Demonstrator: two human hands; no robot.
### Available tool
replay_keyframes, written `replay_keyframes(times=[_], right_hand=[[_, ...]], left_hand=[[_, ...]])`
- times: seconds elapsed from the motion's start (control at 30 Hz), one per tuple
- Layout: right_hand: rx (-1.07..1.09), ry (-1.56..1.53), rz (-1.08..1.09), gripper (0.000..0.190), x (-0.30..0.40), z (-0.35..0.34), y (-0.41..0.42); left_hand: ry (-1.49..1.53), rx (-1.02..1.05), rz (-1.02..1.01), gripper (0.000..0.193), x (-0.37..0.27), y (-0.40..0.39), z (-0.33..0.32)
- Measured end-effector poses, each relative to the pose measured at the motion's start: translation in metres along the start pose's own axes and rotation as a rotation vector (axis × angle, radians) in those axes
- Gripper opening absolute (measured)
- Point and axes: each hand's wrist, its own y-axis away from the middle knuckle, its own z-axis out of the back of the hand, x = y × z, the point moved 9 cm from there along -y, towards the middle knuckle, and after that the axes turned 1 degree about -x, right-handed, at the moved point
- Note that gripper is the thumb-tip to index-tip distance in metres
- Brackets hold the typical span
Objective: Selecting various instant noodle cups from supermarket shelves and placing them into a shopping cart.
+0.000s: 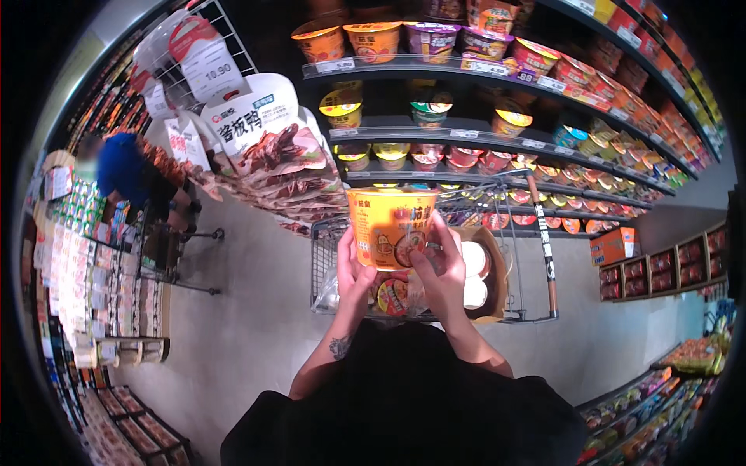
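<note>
Between both hands, in the middle of the head view, is an orange-yellow instant noodle tub (382, 230), upright with its printed side facing me. My left hand (354, 265) grips its left side and lower edge. Around its right side is my right hand (440, 256), with the thumb across the printed front. Under the tub stands a wire shopping cart (317, 250). It holds a round-labelled red package (394, 296), a clear plastic bag (327, 291) and a brown paper bag (496, 274) with round white items inside. The underside of the tub is hidden.
Shelves (396, 133) of noodle tubs run along the far side. Hanging packs of sauced duck (268, 134) stick out at the upper left. A person in a blue top (119, 166) is at the left beside another cart (169, 256). The cart's handle (543, 250) is to the right.
</note>
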Motion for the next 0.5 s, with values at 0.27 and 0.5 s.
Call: replay_keyframes(times=[0.27, 0.5], right_hand=[[0.022, 0.082, 0.286, 0.063, 0.029, -0.003, 0.001], [0.083, 0.115, 0.323, 0.056, 0.037, -0.001, 0.005]], left_hand=[[0.306, 0.016, 0.026, 0.075, 0.008, 0.011, 0.002], [0.528, 0.033, 0.116, 0.072, 0.023, 0.015, -0.001]])
